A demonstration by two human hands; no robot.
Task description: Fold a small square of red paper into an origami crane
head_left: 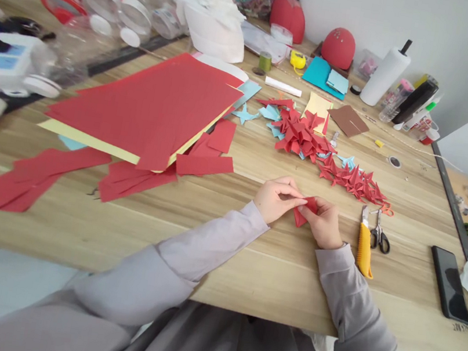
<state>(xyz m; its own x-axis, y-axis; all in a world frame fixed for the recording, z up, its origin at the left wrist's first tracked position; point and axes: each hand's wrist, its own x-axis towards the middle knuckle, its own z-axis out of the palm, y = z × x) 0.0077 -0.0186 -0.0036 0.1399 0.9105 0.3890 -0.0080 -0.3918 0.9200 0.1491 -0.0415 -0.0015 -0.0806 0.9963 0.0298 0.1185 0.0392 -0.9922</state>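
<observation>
I logged a light wood-grain worktable [246, 271] as the carrying surface. Lying directly on it were a stack of red and yellow card [138, 108], loose red paper strips [35, 178], folded red paper shapes [304, 136], a yellow utility knife [364, 248], black-handled scissors [380, 239], and a black smartphone [450, 284] near the right edge.

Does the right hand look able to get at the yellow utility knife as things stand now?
Probably yes. The right hand holds folded red paper with the left hand, so it must let go first, but the yellow utility knife lies close beside it on the table, nothing between them.
</observation>
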